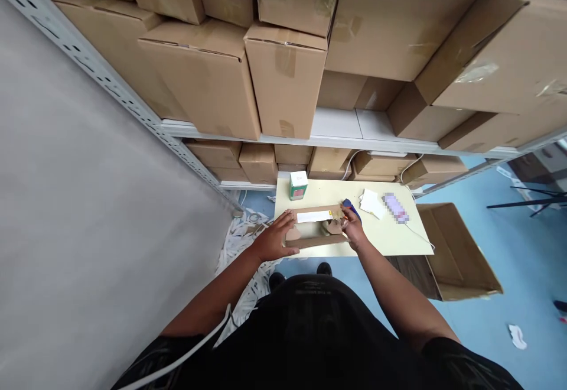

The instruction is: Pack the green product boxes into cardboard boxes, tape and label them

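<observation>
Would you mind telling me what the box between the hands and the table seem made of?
Box: apparently matte cardboard, given its plain brown walls and flaps.
Table: smooth and pale yellow, perhaps laminate or painted board; the even surface leaves that open.

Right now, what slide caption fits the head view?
Left hand and right hand at opposite ends of a cardboard box.

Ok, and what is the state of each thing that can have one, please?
Small carton: open
Left hand: spread at carton's left end
Right hand: curled at right end
Green-white box: upright, closed
Floor carton: open
Tall shelf carton: upright, taped
Papers: on table
</observation>
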A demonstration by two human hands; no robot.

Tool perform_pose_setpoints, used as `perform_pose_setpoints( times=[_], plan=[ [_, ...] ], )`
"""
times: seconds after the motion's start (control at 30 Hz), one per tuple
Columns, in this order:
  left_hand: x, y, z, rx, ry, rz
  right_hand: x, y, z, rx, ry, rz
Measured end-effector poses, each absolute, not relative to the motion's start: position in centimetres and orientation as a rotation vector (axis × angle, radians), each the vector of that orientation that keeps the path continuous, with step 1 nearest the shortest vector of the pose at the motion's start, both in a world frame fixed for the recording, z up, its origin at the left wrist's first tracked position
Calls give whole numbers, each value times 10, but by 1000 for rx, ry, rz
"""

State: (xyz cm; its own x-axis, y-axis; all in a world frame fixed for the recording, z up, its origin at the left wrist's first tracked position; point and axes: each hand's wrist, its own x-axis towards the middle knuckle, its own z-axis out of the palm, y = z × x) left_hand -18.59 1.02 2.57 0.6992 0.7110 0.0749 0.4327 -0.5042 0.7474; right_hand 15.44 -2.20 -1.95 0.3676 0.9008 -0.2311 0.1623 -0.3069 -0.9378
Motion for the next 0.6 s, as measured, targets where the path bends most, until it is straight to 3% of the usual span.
perform_pose_setpoints(
  times=[0.13,0.23,0.4,0.6],
  plan=[
    [-169,15,14,2141,1034,746,159,-45,-10,-1596,-897,1276],
    [-153,25,13,2166,1200,843,156,-59,-11,-1612,-1073,1192],
    [-136,36,25,2472,1278,521,142,-59,-21,-1792,-1204,879],
    [-109,23,40,2554,1494,344,142,-51,-27,-1750,-1219,901]
  ],
)
